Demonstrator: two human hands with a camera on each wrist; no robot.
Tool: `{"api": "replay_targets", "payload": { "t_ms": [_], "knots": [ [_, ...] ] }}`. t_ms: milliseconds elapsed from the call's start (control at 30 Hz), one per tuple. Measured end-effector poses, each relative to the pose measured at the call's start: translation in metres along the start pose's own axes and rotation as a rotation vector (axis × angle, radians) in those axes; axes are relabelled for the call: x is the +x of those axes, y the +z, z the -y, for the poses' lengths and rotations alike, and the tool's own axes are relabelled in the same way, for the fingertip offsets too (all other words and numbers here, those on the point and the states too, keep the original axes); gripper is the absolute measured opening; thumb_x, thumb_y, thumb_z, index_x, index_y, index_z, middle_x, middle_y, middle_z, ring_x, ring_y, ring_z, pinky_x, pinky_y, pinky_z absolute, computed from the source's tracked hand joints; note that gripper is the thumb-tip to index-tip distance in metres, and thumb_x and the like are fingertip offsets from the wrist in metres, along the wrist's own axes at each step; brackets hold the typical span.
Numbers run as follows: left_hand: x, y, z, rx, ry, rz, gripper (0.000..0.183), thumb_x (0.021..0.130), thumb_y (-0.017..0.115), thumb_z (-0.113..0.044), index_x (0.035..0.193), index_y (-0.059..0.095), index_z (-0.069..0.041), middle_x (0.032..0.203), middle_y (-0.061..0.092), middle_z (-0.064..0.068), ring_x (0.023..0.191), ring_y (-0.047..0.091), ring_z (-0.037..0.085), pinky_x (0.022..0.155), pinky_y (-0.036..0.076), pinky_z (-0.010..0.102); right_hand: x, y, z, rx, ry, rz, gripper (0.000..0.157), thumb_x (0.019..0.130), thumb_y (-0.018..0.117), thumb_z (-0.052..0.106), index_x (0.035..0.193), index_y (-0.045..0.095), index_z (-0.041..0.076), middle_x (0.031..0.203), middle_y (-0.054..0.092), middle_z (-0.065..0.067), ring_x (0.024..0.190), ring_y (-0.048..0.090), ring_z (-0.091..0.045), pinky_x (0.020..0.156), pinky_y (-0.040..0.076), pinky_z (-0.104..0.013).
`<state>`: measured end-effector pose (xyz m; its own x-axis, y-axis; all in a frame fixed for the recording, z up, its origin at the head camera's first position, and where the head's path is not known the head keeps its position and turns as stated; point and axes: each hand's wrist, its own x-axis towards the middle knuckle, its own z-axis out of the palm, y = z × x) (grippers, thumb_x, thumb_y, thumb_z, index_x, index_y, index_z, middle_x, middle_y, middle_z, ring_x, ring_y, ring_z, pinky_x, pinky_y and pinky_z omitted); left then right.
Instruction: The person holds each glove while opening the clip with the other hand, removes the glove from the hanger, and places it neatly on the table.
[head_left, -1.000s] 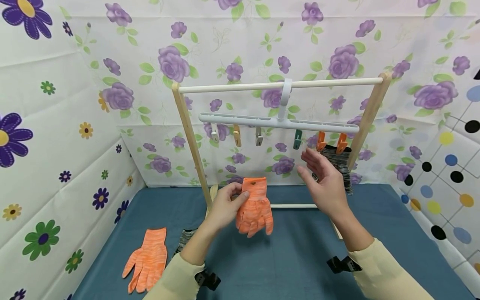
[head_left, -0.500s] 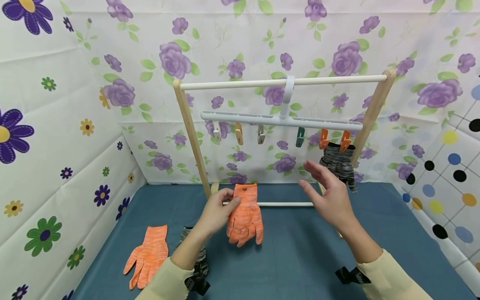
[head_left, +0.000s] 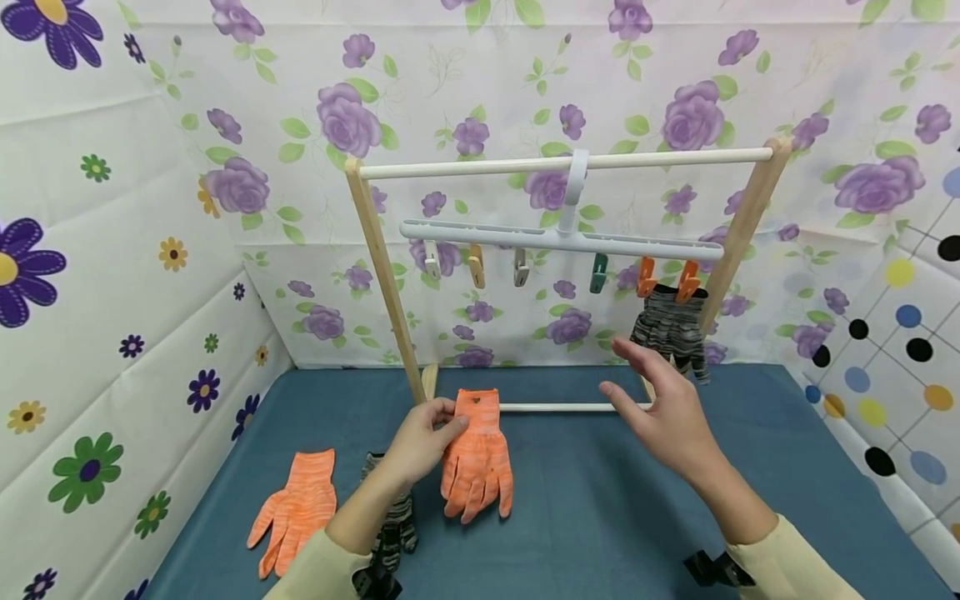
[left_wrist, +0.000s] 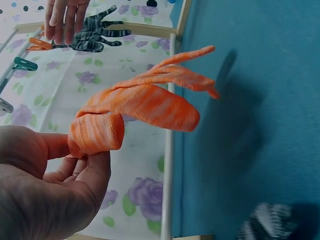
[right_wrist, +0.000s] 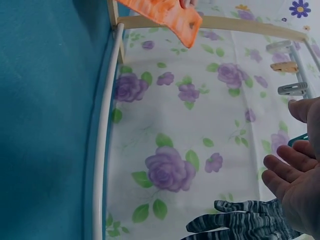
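My left hand (head_left: 422, 442) pinches an orange knit glove (head_left: 478, 467) by the side of its cuff, so the fingers hang down above the table. In the left wrist view, thumb and fingers close on the curled cuff of that glove (left_wrist: 97, 132). My right hand (head_left: 663, 408) is raised at the right with fingers apart and nothing in it. Behind it a dark grey striped glove (head_left: 672, 321) hangs from two orange clips (head_left: 646, 277) on the white hanger (head_left: 517, 239). A second orange glove (head_left: 296, 508) lies flat on the table, and another grey striped glove (head_left: 397, 529) is partly under my left forearm.
The hanger hooks over the white top rail (head_left: 465, 168) of a wooden stand (head_left: 384, 283). White, yellow, grey and green clips (head_left: 598, 273) hang from it without gloves. The stand's lower rail (head_left: 555, 408) crosses above the blue tabletop (head_left: 570, 517). Flowered cloth (head_left: 262, 308) walls the back and left.
My left hand has moved left and down with the orange glove, away from the hanger. My right hand has dropped slightly and moved a little right, still holding nothing.
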<state>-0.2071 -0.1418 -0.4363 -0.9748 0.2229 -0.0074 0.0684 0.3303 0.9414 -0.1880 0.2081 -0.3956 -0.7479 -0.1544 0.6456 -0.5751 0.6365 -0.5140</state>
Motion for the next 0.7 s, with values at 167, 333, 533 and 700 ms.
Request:
{"api": "replay_targets", "payload": {
  "t_ms": [167,333,533,700],
  "knots": [
    [-0.004,0.000,0.011,-0.088,-0.055,0.054,0.025,0.110,0.060,-0.013,0.128,0.064,0.004,0.103,0.070,0.012,0.085,0.066,0.018,0.071,0.057,0.034,-0.007,-0.001,-0.004,-0.012,-0.004,0.010,0.066,0.097,0.081,0.012,0.157,0.052,0.013,0.151,0.059,-0.008,0.137,0.057,-0.029,0.112,0.039,-0.018],
    [-0.006,0.001,0.020,-0.177,-0.115,0.107,0.025,0.111,0.059,-0.013,0.128,0.061,0.005,0.095,0.068,0.010,0.073,0.063,0.016,0.064,0.054,0.032,-0.014,-0.002,-0.007,-0.032,-0.005,0.014,0.068,0.096,0.082,0.010,0.157,0.052,0.013,0.151,0.059,-0.009,0.136,0.058,-0.030,0.111,0.038,-0.015],
    [-0.009,-0.001,0.031,-0.155,-0.121,0.116,0.025,0.111,0.057,-0.012,0.128,0.060,0.007,0.094,0.067,0.011,0.071,0.062,0.016,0.061,0.054,0.033,-0.022,0.000,-0.008,-0.056,0.011,0.051,0.069,0.095,0.083,0.011,0.157,0.051,0.010,0.151,0.059,-0.009,0.137,0.057,-0.030,0.106,0.049,-0.046],
    [-0.012,-0.002,0.038,-0.039,-0.085,0.084,0.023,0.110,0.060,-0.012,0.125,0.061,0.006,0.097,0.067,0.013,0.071,0.063,0.019,0.061,0.053,0.036,-0.030,0.001,-0.011,-0.060,0.018,0.078,0.070,0.094,0.083,0.011,0.157,0.051,0.011,0.152,0.057,-0.010,0.138,0.055,-0.033,0.105,0.049,-0.051]
  ]
}}
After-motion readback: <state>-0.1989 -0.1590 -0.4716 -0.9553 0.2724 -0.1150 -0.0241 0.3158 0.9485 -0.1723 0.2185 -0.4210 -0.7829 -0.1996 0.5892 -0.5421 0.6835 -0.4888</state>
